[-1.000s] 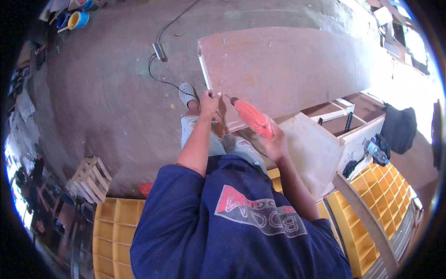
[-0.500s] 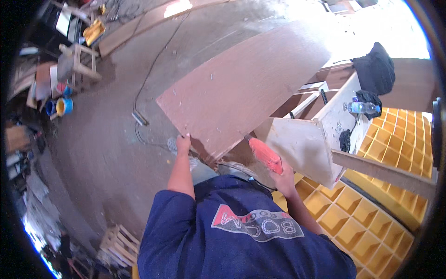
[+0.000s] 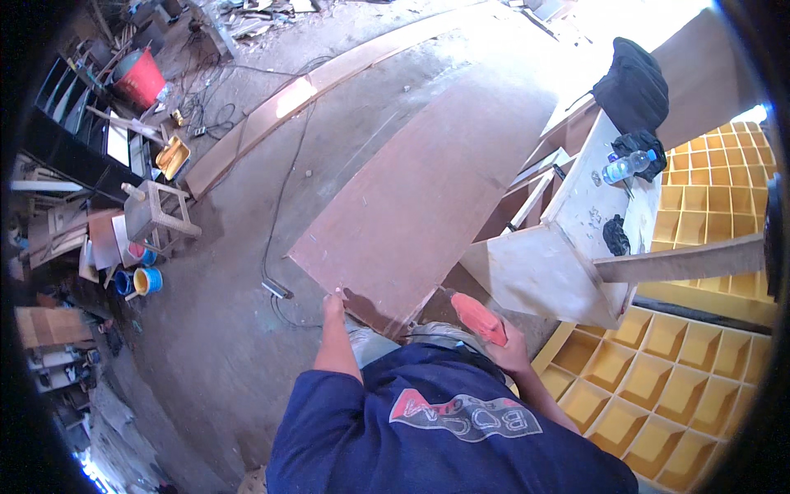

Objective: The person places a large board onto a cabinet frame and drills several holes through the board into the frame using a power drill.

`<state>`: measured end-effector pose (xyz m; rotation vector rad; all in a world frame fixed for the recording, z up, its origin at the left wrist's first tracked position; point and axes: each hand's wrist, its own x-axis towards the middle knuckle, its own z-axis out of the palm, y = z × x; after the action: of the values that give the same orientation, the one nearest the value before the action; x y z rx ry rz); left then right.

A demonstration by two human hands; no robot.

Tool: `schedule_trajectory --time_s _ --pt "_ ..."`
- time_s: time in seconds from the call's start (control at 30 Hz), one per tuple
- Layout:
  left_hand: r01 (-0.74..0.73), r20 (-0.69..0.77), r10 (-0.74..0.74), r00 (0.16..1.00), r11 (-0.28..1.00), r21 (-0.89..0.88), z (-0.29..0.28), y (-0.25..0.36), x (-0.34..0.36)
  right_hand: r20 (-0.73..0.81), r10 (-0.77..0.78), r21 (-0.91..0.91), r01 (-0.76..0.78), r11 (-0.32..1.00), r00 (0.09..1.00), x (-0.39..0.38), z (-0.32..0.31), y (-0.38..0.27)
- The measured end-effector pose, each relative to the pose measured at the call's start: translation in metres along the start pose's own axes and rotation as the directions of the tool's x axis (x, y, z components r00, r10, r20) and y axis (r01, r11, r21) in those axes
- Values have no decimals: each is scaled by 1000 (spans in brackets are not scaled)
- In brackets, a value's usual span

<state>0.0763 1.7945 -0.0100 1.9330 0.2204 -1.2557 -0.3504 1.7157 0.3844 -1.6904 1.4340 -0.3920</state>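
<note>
A long reddish-brown board (image 3: 411, 206) stretches away from me, its far end washed out by bright light. At its near left corner my left hand (image 3: 333, 305) holds the edge, the fingertips lying on top. My right hand (image 3: 508, 347) is wrapped around the handle of an orange-red power drill (image 3: 477, 319). The drill's dark nose points at the board's near right edge; whether it touches I cannot tell. To the right of the board stands a pale wooden cabinet frame (image 3: 535, 267) with open compartments.
A plastic bottle (image 3: 629, 166) and black cloth (image 3: 634, 82) lie on the cabinet. Yellow gridded panels (image 3: 658, 362) stand at the right. A power cable (image 3: 280, 198) with a connector crosses the floor. Leftward are a wooden stool (image 3: 160, 216), paint buckets (image 3: 148, 281) and a red bucket (image 3: 140, 80).
My view has tilted up and turned, so the far floor and red bucket now show. My left hand stays at the board's edge, and my right hand still grips the drill near its side.
</note>
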Motion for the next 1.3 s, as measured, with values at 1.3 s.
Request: schedule_trajectory --time_s 1.3 --pt "204 458 -181 871 979 -2 -29 59 7 -327 465 198 -421 885 823 -190 190 -99"
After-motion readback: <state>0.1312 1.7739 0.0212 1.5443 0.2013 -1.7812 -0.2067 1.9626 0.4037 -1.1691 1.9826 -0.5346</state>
